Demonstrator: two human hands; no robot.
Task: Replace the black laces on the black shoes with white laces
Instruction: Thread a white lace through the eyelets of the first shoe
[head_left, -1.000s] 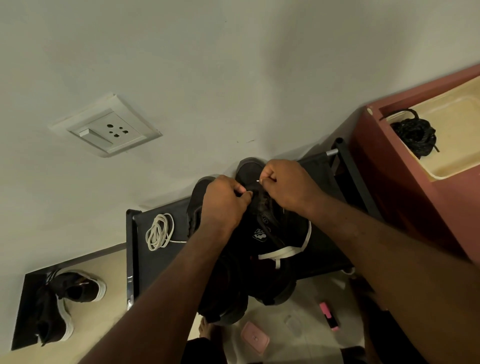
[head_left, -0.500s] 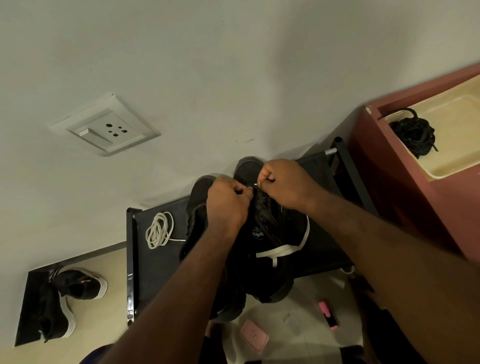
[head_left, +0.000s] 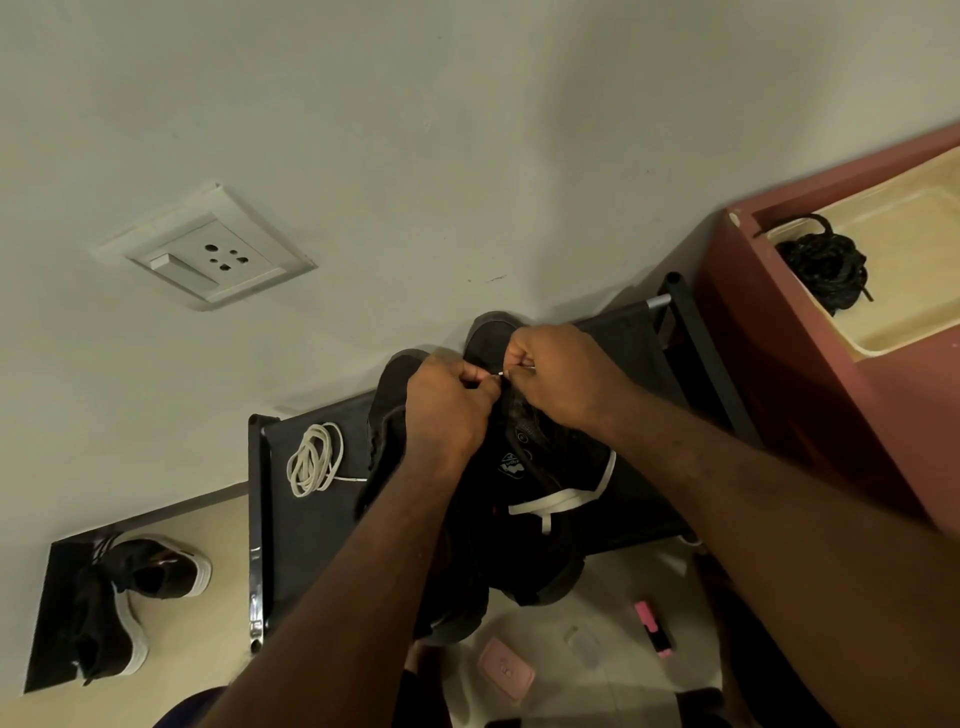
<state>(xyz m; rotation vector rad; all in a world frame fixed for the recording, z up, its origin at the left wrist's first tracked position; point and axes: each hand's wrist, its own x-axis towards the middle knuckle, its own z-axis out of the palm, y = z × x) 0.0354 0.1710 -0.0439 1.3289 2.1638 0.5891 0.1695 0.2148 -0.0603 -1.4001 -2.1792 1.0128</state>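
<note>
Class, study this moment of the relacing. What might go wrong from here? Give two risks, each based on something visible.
1. The right hand pinches only the tip of the white lace, beside the left hand gripping the black shoe. The tip may slip or miss the eyelet, which the fingers hide.
2. The lace's loose end trails over the shoe, so it may twist or snag when pulled.
</note>
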